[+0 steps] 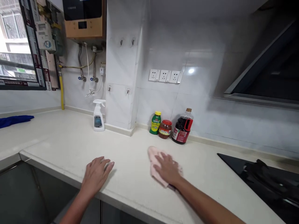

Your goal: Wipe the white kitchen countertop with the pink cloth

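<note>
My right hand (pixel 169 168) lies flat with spread fingers on a pale pink cloth (pixel 154 161), pressing it against the white countertop (pixel 126 177). Motion blurs this hand and the cloth a little. Further left, my left hand (pixel 97 172) is open over the counter's front part, thumb apart from the fingers and nothing in it. Whether it touches the surface I cannot tell. Behind the cloth, against the wall, stand a green bottle with a yellow cap (pixel 155 123), a red-lidded jar (pixel 165 129) and a large dark sauce bottle with a red handle (pixel 182 126).
A white spray bottle (pixel 98 115) stands beside the wall pillar. At far left lies a blue cloth (pixel 16 120). On the right is a black cooktop (pixel 243 174) with a dark, blurred object on it, below a range hood (pixel 268 71). A water heater (pixel 84 21) hangs back left.
</note>
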A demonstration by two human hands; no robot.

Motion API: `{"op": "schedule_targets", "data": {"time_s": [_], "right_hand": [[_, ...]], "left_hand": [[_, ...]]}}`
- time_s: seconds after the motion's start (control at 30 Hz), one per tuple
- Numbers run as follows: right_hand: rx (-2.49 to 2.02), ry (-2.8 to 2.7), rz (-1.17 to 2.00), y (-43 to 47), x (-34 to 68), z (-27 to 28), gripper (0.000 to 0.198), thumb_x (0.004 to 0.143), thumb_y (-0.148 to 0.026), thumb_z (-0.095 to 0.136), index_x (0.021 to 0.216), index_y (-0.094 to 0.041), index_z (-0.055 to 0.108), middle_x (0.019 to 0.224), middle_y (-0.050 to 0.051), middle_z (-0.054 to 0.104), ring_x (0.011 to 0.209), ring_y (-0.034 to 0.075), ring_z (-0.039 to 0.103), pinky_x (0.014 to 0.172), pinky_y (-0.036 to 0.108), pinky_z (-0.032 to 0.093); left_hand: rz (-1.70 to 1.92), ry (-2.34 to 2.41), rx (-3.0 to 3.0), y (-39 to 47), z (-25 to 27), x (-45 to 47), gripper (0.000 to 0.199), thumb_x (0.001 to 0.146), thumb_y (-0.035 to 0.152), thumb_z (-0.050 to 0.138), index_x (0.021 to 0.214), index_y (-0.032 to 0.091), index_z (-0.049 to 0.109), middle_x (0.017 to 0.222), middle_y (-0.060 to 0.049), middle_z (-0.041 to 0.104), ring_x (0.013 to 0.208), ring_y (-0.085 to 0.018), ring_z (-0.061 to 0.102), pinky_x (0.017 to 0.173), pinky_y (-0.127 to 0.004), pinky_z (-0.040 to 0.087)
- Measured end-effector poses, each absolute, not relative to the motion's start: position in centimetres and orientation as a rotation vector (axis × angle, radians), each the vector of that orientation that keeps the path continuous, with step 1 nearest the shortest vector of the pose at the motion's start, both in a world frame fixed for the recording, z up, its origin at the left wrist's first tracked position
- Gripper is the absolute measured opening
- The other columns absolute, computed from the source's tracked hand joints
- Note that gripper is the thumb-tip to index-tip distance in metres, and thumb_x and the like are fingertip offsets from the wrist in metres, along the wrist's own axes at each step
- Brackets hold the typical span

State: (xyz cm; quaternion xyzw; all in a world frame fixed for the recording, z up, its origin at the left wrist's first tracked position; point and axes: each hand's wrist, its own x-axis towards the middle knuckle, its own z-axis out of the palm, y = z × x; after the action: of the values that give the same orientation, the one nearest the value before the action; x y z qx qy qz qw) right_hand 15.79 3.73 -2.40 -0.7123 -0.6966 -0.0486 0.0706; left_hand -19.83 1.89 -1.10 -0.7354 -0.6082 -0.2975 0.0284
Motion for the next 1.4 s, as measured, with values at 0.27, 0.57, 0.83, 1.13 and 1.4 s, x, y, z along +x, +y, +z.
{"op": "schedule_targets", "data": {"time_s": [0.27,0.57,0.83,1.13,1.4], "right_hand": [[-1.271,-2.625,0.262,-3.0,5.9,-1.6,0.056,0.099,-0.055,0.047,0.152,-0.041,0.034,0.163,-0.001,0.016,0.146,0.037,0.007,0.112,0.068,0.019],[-2.062,-2.13,-0.077,-1.2,24.5,-0.5,0.055,0.102,-0.051,0.027,0.149,-0.029,0.043,0.159,0.007,0.028,0.144,0.033,0.02,0.109,0.063,0.027],[-2.326,-1.854,-0.297,-12.3,40.5,-5.1,0.061,0.088,-0.064,0.038,0.128,-0.027,0.065,0.15,0.009,0.042,0.145,0.038,0.019,0.116,0.062,0.018],[-2.43,-1.716,-0.285,-15.5,26.1,-6.2,0.066,0.099,-0.06,0.019,0.155,-0.029,0.035,0.163,0.002,0.015,0.147,0.039,0.009,0.111,0.069,0.024],[-1.913,-2.098,-0.065,-10.2,5.4,-2.2,0.061,0.099,-0.058,0.046,0.152,-0.028,0.04,0.162,0.006,0.02,0.146,0.042,0.01,0.115,0.067,0.016]], "left_hand": [[-0.828,-1.913,-2.242,2.2,-1.4,-20.1,0.044,0.099,0.047,0.037,0.114,0.028,0.073,0.129,-0.009,0.067,0.127,-0.028,0.054,0.1,-0.044,0.042],[-0.769,-1.94,-2.247,2.7,-1.7,-20.4,0.043,0.098,0.048,0.039,0.113,0.028,0.073,0.132,-0.01,0.066,0.129,-0.028,0.053,0.102,-0.046,0.041],[-0.701,-1.923,-2.241,3.1,-2.0,-20.4,0.049,0.098,0.053,0.034,0.119,0.027,0.071,0.135,-0.011,0.064,0.13,-0.03,0.052,0.103,-0.047,0.041],[-0.579,-1.939,-2.222,2.4,-1.1,-19.5,0.049,0.099,0.053,0.034,0.122,0.028,0.069,0.136,-0.01,0.063,0.128,-0.031,0.052,0.102,-0.047,0.041],[-0.622,-1.953,-2.218,2.3,-1.2,-19.5,0.048,0.1,0.053,0.037,0.123,0.027,0.069,0.137,-0.011,0.062,0.129,-0.031,0.051,0.103,-0.048,0.039]]}}
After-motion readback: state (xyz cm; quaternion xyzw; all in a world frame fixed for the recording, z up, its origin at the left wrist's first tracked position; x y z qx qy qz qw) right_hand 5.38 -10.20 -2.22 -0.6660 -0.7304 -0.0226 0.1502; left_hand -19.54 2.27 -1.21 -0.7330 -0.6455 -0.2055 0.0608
